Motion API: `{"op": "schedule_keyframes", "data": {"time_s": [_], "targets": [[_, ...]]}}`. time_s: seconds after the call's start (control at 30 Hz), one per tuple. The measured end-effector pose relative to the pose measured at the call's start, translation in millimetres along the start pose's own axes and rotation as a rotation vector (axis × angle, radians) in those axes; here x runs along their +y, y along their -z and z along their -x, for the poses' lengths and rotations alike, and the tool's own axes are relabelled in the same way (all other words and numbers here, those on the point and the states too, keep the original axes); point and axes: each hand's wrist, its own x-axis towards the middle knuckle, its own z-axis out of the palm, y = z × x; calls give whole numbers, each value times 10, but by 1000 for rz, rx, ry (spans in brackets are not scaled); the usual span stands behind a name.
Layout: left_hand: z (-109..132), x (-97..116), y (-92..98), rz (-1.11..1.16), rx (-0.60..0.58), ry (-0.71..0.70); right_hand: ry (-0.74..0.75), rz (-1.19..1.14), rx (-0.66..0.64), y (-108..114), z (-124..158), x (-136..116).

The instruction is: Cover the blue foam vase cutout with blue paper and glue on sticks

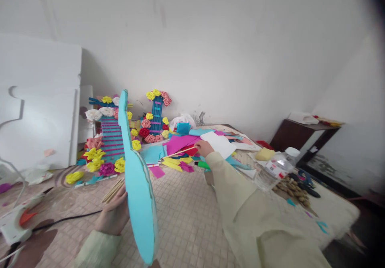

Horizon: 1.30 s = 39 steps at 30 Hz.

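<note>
My left hand [113,213] grips a tall turquoise guitar-shaped foam board [136,179] and holds it upright on edge over the tiled floor. Far ahead, my right hand [203,147] is stretched out over a heap of coloured paper sheets [180,143]. Its fingers pinch the end of a thin wooden stick [182,152] that lies across the magenta and yellow pieces.
Two blue striped stands with paper flowers [112,137] [156,115] stand by the wall. Loose wooden sticks [112,190] lie on the floor beside my left hand. A plastic bottle [276,167], peanuts [290,189], a glue gun [18,224] with cable, white foam boards [39,119], and a dark side table [303,133].
</note>
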Motion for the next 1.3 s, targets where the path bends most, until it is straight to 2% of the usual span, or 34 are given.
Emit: {"op": "schedule_keyframes", "data": {"time_s": [0.1, 0.27, 0.4, 0.5, 0.6, 0.7, 0.8, 0.9, 1.0, 1.03, 1.13, 1.23, 1.3], "targets": [[-42, -7, 61, -62, 11, 59, -10, -51, 86, 337, 193, 111], [-64, -36, 70, -195, 71, 50, -20, -143, 262, 879, 708, 333], [-82, -147, 33, -414, 119, -3, -73, -242, 380, 1115, 1234, 536], [-139, -278, -25, -499, 160, -66, -69, -349, 356, 1075, 1539, 530], [-216, -359, -71, -617, 205, -149, -26, -445, 289, 920, 1711, 344], [-230, -320, -100, -754, 267, -249, 15, -507, 262, 777, 1792, 58], [-106, -174, -184, -851, 271, -385, 103, -530, 251, 701, 1829, -235], [140, -21, -397, -917, 132, -442, 227, -540, 240, 648, 1848, -489], [400, 8, -688, -1129, -167, -302, 306, -517, 251, 571, 1863, -689], [469, -20, -775, -1178, -229, -260, 330, -503, 261, 542, 1869, -740], [596, -163, -930, -1268, -311, -306, 387, -491, 271, 473, 1892, -836], [628, -277, -923, -1320, -342, -435, 387, -540, 242, 441, 1913, -848], [633, -301, -878, -1338, -320, -509, 360, -597, 205, 434, 1921, -835]]}}
